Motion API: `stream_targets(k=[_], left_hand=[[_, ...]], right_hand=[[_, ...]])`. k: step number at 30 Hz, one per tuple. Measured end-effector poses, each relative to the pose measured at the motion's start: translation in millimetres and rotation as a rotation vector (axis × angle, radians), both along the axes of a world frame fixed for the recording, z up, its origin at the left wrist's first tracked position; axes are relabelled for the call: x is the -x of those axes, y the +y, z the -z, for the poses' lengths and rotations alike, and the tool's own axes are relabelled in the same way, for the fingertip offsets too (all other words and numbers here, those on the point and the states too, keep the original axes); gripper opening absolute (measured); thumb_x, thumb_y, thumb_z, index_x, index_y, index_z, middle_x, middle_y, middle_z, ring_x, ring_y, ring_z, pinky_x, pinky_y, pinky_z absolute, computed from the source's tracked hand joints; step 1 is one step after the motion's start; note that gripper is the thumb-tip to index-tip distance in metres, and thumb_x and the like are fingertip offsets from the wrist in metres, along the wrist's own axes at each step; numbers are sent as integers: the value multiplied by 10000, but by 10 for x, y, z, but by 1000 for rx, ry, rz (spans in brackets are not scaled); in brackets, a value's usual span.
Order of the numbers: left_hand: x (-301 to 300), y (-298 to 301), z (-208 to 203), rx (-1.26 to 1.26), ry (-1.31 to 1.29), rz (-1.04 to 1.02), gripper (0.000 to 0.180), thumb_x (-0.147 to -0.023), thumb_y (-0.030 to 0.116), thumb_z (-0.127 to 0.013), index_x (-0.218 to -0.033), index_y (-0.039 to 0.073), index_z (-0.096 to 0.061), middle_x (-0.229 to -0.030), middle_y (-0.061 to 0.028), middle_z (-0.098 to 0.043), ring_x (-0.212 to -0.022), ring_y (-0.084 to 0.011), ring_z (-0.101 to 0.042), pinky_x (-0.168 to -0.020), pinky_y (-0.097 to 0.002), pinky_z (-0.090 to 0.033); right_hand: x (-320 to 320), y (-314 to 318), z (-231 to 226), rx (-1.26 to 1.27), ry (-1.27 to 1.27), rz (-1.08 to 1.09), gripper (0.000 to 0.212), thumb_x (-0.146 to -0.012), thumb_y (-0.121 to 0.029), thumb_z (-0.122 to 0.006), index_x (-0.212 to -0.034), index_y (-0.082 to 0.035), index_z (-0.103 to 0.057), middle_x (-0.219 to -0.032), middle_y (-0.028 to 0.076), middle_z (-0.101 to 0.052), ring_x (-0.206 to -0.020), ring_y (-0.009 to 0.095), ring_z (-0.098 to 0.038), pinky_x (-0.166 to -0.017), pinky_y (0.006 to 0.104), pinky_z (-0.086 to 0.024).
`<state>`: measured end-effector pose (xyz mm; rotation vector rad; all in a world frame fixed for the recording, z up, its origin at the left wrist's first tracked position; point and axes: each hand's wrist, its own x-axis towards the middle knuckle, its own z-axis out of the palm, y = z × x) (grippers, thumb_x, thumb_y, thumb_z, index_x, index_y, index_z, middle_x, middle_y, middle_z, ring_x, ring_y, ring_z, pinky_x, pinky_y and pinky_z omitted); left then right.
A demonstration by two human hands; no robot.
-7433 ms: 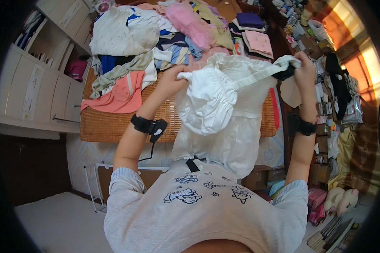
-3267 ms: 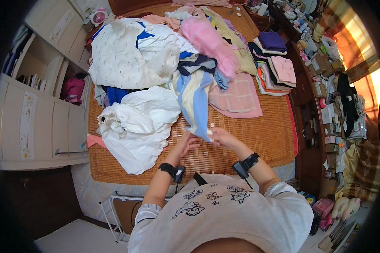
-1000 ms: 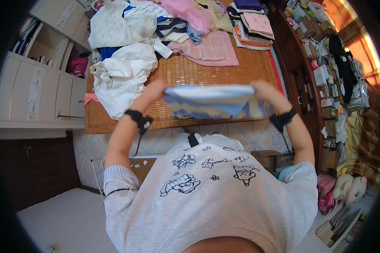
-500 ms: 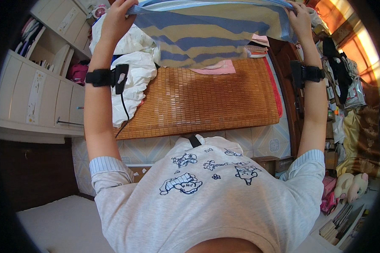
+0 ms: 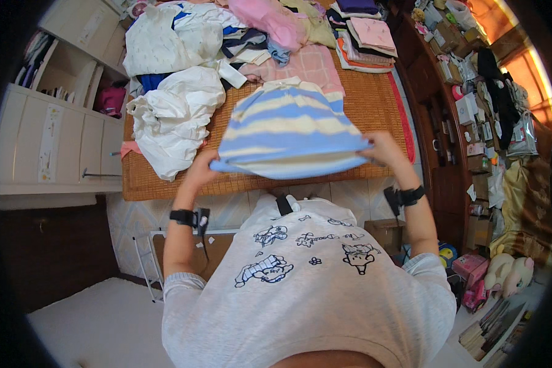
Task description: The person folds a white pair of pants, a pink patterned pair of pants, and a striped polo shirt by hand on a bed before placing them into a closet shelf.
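A blue-and-cream striped shirt is stretched between my two hands over the near part of the bamboo mat. My left hand pinches one corner of its near edge, and my right hand grips the opposite corner. That near edge is slightly blurred and hangs a little open between the hands. The far end of the shirt reaches a pink checked cloth on the mat. Left of the shirt, close to my left hand, lies a crumpled white garment.
The bamboo mat covers a low bed. Loose clothes, including a pink garment, are heaped at the back left. A folded clothes stack stands at the back right. White cabinets line the left; cluttered shelves line the right.
Both hands have come down and toward me with the striped shirt, from raised high to low over the mat. The clothes behind it now show.
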<state>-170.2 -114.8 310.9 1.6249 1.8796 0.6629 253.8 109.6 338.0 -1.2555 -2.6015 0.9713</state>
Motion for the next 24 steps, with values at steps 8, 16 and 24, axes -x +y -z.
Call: stream_targets(k=[8,16,24], left_hand=[[-643,-796,731,258,-182,-204,400,-597,291,-711,-759,76,-416,-618,-19,-432,-589,-141,-422,-538,-260,-352],[-511,-1142,1222,683,-180,-355,306,-712,279,-548,-925,62,-590,-801,-154,-594,-735,-266,-569,-670,-328,-436],[677,375,401,277,138,-281,214,-721,164,-499,-853,40,-613,-775,-173,-592,-699,-277,-580,-620,-349,-445]], right_hand=[[-431,-834,1122,399,-338,-111,297,-557,-161,-638,-810,-8,-603,-705,169,-586,-654,279,-570,-605,330,-452],[-636,-929,1444,182,-249,277,199,-627,-28,-515,-817,-5,-574,-770,203,-559,-723,349,-539,-643,369,-428],[108,521,467,-304,478,540,263,-671,60,-372,-877,4,-525,-835,162,-562,-792,271,-542,-709,318,-411]])
